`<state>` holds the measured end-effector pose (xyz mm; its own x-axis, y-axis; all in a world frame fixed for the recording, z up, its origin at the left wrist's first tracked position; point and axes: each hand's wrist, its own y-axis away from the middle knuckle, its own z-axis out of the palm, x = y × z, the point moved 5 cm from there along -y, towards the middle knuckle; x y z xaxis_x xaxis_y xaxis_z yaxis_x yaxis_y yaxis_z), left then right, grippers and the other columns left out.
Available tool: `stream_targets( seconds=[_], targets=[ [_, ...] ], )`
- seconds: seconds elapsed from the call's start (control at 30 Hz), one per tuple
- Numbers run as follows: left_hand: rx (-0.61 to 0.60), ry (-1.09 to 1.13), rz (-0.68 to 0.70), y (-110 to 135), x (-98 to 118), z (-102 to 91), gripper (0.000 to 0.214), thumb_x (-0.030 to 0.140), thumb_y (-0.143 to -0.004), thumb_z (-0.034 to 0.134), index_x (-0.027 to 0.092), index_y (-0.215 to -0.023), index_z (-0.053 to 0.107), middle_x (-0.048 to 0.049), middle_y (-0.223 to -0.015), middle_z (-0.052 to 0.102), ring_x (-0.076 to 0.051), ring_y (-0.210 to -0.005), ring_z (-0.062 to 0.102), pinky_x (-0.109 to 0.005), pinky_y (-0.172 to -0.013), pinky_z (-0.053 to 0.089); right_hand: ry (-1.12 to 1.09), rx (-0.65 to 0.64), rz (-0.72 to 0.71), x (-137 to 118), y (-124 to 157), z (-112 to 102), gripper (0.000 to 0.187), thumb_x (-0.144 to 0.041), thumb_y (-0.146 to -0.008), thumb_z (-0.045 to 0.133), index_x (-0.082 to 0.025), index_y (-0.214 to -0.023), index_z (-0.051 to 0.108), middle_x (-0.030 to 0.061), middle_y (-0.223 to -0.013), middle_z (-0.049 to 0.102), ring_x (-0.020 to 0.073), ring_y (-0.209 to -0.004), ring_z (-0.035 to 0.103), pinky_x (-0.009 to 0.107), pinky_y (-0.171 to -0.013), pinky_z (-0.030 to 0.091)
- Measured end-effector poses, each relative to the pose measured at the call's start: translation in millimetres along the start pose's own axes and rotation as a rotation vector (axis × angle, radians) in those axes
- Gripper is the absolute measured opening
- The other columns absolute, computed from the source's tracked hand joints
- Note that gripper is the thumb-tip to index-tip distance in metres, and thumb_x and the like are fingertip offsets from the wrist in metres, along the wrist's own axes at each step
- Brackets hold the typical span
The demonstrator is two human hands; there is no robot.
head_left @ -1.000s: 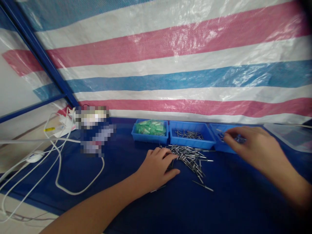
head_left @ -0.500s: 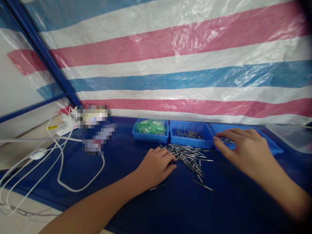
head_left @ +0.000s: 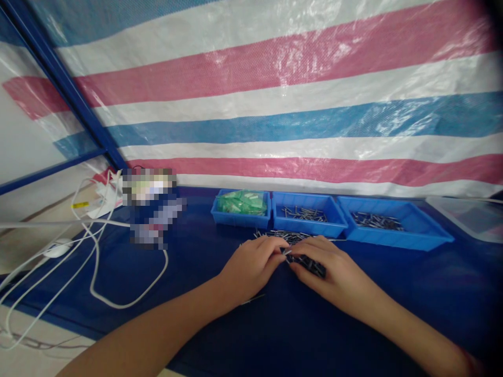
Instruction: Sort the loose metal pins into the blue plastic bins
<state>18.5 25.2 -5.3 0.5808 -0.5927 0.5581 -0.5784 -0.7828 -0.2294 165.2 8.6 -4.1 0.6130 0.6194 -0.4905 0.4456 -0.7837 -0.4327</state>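
Note:
My left hand [head_left: 255, 264] is at the near left of a pile of blind rivets [head_left: 304, 262] on the blue tabletop [head_left: 291, 330]. Its thumb and fingertips pinch one silver rivet [head_left: 287, 252], whose end pokes out to the right. My right hand [head_left: 332, 267] arches over the pile, thumb and fingers apart, its fingertips close to those of my left hand. Whether they touch that rivet I cannot tell. Part of the pile is hidden under both hands. Behind it, the middle blue bin [head_left: 310, 228] and the right blue bin [head_left: 401, 240] each contain rivets.
A left blue bin [head_left: 240, 219] holds green-and-clear plastic packets [head_left: 241, 203]. At far right lies a clear plastic lid or tray [head_left: 459, 217]. White cables [head_left: 94, 283] loop across the left side. A striped plastic sheet [head_left: 275, 120] hangs behind the table.
My right hand has moved left and toward me from the right bin to the pile, beside my left hand. The rivets in that bin now show fully. My left hand stays almost in place.

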Motion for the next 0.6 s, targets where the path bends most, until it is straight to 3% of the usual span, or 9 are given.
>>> stream_targets(
  seconds=[0.23,0.4,0.6],
  targets=[
    [0.014,0.191,-0.032,3.1,2.8,2.7,0.038,0.023,-0.091,0.050,0.023,-0.129,0.047,-0.0020,-0.099,0.068,-0.016,-0.090,0.064,-0.030,-0.086,0.048,-0.016,0.049,-0.073,-4.6,0.3,-10.1,0.015,-0.022,-0.090,0.052,-0.024,-0.096,0.066,0.0060,-0.095,0.070,0.0206,-0.088,0.064,0.037,-0.079,0.049],
    [0.158,0.498,-0.088,4.4,-0.2,3.7,0.033,0.024,-0.086,0.058,0.020,-0.119,0.053,-0.0024,-0.093,0.069,-0.015,-0.086,0.066,-0.028,-0.083,0.051,0.064,0.002,-0.035,-9.5,0.7,-8.2,0.013,-0.023,-0.089,0.052,-0.023,-0.087,0.064,0.0050,-0.087,0.069,0.0203,-0.081,0.062,0.037,-0.074,0.045],
    [0.266,0.875,-0.170,3.7,-0.4,5.4,0.033,0.023,-0.076,0.068,0.017,-0.106,0.056,-0.0055,-0.097,0.068,-0.015,-0.086,0.066,-0.028,-0.081,0.053,-0.188,0.030,0.084,-7.2,-0.3,-4.0,0.015,-0.023,-0.089,0.049,-0.021,-0.081,0.061,0.0041,-0.082,0.068,0.0173,-0.076,0.062,0.031,-0.071,0.048]
  ],
)
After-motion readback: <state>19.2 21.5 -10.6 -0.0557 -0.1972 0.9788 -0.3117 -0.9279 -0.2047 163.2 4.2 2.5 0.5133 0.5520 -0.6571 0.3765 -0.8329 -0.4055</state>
